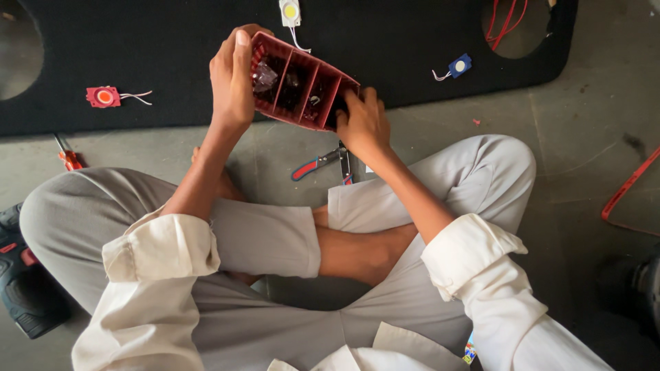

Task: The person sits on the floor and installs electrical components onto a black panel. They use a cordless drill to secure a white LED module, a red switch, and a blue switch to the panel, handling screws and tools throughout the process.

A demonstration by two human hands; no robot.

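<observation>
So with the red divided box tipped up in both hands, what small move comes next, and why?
Probably the right hand picks a small part from the end compartment: its fingers already reach inside the box, while the left hand holds the other end tilted toward the person.

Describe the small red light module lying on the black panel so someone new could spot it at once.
Start at the big black panel across the top of the view. Near its lower left edge, left of the left hand holding the red compartment tray, lies the red light module. It is the only red one, square with a round orange centre and thin white wires; the other two modules are white and blue.
</observation>
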